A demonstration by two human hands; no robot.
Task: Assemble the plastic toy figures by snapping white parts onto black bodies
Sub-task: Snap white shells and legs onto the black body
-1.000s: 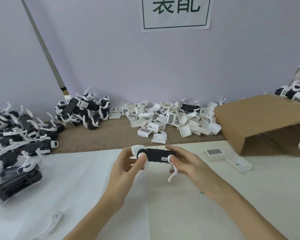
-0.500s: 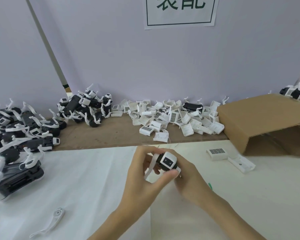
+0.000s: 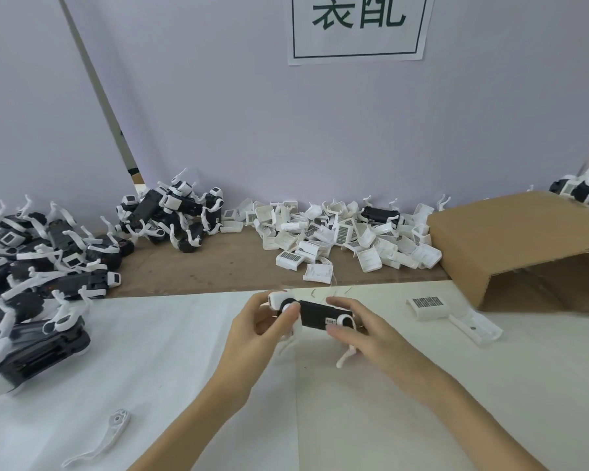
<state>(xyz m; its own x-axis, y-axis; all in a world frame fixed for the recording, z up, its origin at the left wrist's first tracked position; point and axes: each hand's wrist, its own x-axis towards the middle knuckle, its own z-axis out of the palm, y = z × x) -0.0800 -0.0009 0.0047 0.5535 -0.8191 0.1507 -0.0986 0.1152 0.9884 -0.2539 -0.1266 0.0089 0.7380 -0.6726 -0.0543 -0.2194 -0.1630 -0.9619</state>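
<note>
Both hands — left (image 3: 252, 321), right (image 3: 361, 326) — gripping toy figure (image 3: 317, 314) between them

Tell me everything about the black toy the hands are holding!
The black toy figure is a long, boxy black body of smooth plastic, lying sideways just above the white table cover. A white rounded piece caps its left end, round white joints sit on its front, and thin white legs hang below. A tiny label sits near its right end. The left hand grips its left end; the right hand grips its right end.

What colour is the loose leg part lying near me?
White, clearest in the head view.
</note>
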